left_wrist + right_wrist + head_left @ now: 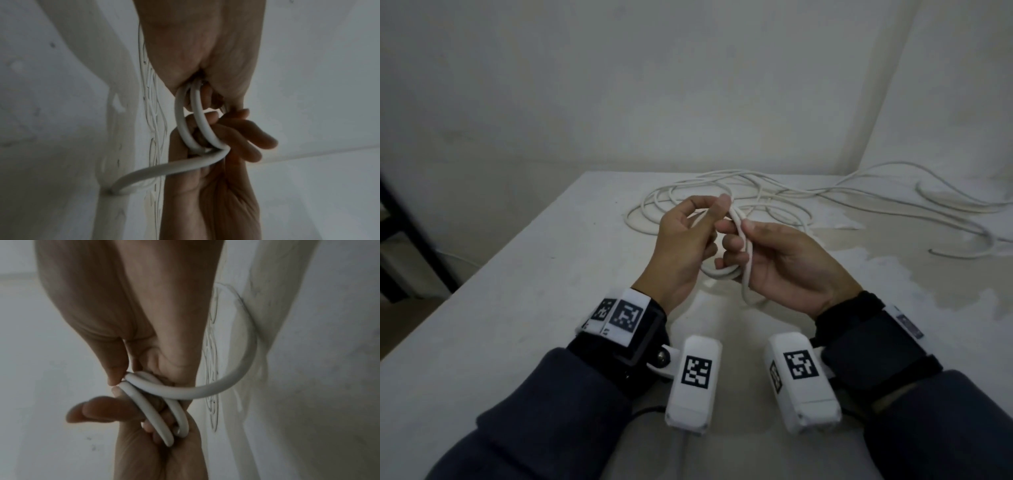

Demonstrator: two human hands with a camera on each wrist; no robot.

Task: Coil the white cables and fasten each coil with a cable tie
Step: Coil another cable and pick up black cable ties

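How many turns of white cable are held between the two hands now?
2 loops of round white cable, side by side, gripped by left hand and right hand; more may be hidden inside the fingers.

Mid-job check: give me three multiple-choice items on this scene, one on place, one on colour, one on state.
1. Where does the loose white round cable lie?
A. On the pale table
B. On the floor
C. In a box

2. What colour is the small cable coil?
A. Black
B. White
C. Red

3. What does the right hand do?
A. Lies flat
B. Points
C. Grips the coil

Answers: 1 A, strands spread over the tabletop behind the hands. 2 B, white in every view. 3 C, fingers curl round the loops; the left hand pinches their top.
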